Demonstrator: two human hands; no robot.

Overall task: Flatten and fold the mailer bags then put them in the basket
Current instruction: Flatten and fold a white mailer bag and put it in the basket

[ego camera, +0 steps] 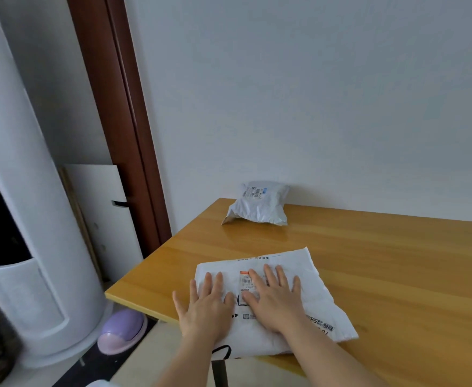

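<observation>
A white mailer bag (307,277) with a shipping label and black print lies spread on the wooden table (382,263) near its front left corner. My left hand (206,305) presses flat on the bag's left part, fingers straight and spread. My right hand (274,297) presses flat on its middle, over the label. A second mailer bag (258,203), grey and puffed up, sits at the back of the table against the wall. No basket is in view.
A tall white cylindrical appliance (28,219) stands left of the table. A purple and pink oval object (123,329) lies on the floor by the table's corner. A white board (100,213) leans beside a brown door frame (123,107).
</observation>
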